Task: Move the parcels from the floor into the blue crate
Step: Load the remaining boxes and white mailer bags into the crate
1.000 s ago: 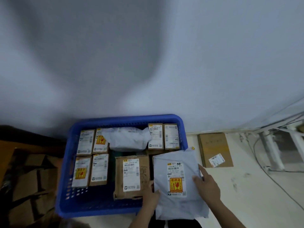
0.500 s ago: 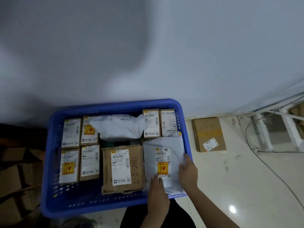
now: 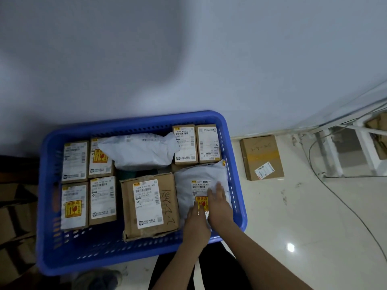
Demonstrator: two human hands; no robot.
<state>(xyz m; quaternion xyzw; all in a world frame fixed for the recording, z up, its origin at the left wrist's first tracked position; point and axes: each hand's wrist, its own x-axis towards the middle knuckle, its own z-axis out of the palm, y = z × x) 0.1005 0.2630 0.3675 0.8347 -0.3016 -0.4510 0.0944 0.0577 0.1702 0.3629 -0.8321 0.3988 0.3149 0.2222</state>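
Both hands — left hand [image 3: 196, 223], right hand [image 3: 218, 203] — press flat, grip open, on the grey plastic mailer bag [image 3: 199, 178] in the perforated blue plastic crate [image 3: 144, 253], lower right; push evenly so it seats flat.

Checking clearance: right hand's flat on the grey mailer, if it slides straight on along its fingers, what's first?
Likely the brown cardboard box at the blue plastic crate's far wall, past the grey mailer bag's edge; depth unclear.

- The grey mailer's [image 3: 201, 176] label is partly covered by both hands.
- Label print is too small to be read.
- The shoe [image 3: 98, 278] is blurred.
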